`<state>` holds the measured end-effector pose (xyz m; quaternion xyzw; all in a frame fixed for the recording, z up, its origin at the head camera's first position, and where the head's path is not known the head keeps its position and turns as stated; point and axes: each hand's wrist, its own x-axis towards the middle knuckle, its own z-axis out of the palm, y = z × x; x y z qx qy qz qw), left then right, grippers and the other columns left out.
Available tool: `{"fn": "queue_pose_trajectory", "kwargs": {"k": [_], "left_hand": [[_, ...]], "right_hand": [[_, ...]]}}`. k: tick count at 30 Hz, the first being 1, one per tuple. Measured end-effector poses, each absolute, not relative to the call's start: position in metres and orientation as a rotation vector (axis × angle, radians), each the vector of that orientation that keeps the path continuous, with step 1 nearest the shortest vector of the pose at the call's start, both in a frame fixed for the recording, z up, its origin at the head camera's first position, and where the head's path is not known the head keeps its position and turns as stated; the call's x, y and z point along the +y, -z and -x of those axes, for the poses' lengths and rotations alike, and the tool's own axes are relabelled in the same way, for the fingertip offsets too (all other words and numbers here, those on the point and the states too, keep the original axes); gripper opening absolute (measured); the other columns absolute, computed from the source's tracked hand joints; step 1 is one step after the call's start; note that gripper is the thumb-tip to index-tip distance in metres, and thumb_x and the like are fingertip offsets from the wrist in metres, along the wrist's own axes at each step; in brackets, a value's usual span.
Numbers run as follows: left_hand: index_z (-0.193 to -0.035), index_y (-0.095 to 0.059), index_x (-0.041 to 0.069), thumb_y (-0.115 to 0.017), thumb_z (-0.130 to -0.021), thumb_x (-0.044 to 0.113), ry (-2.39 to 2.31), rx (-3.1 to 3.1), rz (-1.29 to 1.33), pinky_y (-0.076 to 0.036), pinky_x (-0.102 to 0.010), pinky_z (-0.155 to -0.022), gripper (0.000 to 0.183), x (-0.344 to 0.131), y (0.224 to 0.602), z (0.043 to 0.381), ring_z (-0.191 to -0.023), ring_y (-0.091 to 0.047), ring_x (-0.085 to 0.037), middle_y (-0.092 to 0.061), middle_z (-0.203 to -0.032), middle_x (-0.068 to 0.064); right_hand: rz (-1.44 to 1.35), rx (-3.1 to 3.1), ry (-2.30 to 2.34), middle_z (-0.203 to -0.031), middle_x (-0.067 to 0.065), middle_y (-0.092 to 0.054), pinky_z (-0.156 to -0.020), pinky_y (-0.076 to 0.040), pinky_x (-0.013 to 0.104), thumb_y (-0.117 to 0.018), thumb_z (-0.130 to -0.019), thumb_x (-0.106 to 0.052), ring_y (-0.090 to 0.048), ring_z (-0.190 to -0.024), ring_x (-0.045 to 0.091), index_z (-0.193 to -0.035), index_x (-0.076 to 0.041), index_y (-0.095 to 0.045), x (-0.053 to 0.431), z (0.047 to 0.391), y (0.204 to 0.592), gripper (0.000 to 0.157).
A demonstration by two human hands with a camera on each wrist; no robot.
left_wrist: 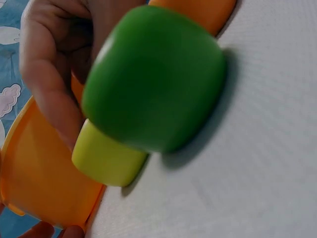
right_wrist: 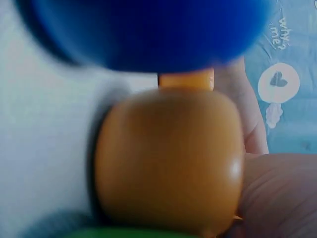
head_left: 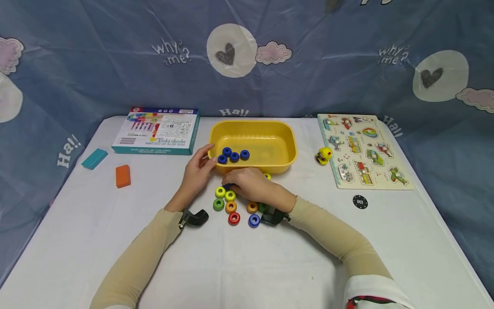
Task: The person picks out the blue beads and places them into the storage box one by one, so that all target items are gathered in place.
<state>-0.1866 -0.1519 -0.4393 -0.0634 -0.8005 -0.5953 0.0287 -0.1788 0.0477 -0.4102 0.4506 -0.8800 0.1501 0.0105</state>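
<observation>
My left hand (head_left: pixel 198 168) holds the front left corner of a yellow plastic basin (head_left: pixel 287 159), thumb and fingers at its rim. Several dark blue ring beads (head_left: pixel 245 155) lie inside the basin, at its left. In front of it my right hand (head_left: pixel 251 182) bends down among loose beads, its curled fingertips pinching a dark blue bead (head_left: pixel 227 187) that they mostly cover. Close by lie yellow beads (head_left: pixel 230 196), a green bead (head_left: pixel 218 204), orange beads (head_left: pixel 231 207), a red bead (head_left: pixel 233 219) and a blue bead (head_left: pixel 254 221). Another green bead (head_left: pixel 263 207) is partly hidden under my right wrist.
Back left lies a flat cardboard box (head_left: pixel 156 131), with a teal block (head_left: pixel 94 159) and an orange block (head_left: pixel 123 176) nearer me. To the right are a yellow toy duck (head_left: pixel 323 155), a picture puzzle board (head_left: pixel 364 152) and a black chip (head_left: pixel 360 202).
</observation>
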Motion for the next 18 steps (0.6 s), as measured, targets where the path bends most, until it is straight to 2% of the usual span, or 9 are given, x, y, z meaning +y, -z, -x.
{"fn": "queue_pose_trajectory", "kwargs": {"k": [7,13,15,18], "left_hand": [[-0.146,-0.043,0.018,-0.053,-0.100,0.024,1.811,-2.454,0.211,-0.047,-0.037,-0.107,0.047,-0.154,0.445,0.187,-0.133,-0.049,-0.028,-0.039,-0.154,-0.004],[-0.145,-0.044,0.019,-0.054,-0.100,0.024,1.832,-2.444,0.204,-0.052,-0.019,-0.093,0.047,-0.152,0.442,0.187,-0.129,-0.052,-0.028,-0.039,-0.154,-0.003],[-0.146,-0.044,0.020,-0.054,-0.100,0.024,1.830,-2.450,0.196,-0.052,-0.021,-0.094,0.047,-0.152,0.442,0.187,-0.129,-0.052,-0.026,-0.039,-0.154,-0.001],[-0.146,-0.044,0.020,-0.054,-0.100,0.026,1.813,-2.463,0.181,-0.052,-0.030,-0.100,0.048,-0.153,0.444,0.187,-0.130,-0.051,-0.024,-0.038,-0.155,0.001]], "right_hand": [[-1.432,-2.653,-0.561,-0.106,-0.002,-0.073,-0.087,-0.056,0.024,-0.071,-0.088,-0.015,-0.067,-0.098,0.009,-0.109,-0.013,-0.073,0.052,0.174,0.389,0.021],[-1.323,-2.651,-0.744,-0.112,0.003,-0.072,-0.092,-0.055,0.031,-0.070,-0.089,-0.014,-0.067,-0.104,0.016,-0.113,-0.010,-0.071,0.070,0.195,0.360,0.025],[-1.239,-2.702,-0.781,-0.112,0.005,-0.072,-0.088,-0.056,0.031,-0.069,-0.090,-0.015,-0.067,-0.099,0.018,-0.115,-0.008,-0.070,0.076,0.206,0.357,0.026],[-1.118,-2.794,-0.814,-0.114,0.007,-0.071,-0.079,-0.056,0.031,-0.069,-0.091,-0.015,-0.066,-0.086,0.020,-0.117,-0.006,-0.069,0.084,0.223,0.360,0.028]]}}
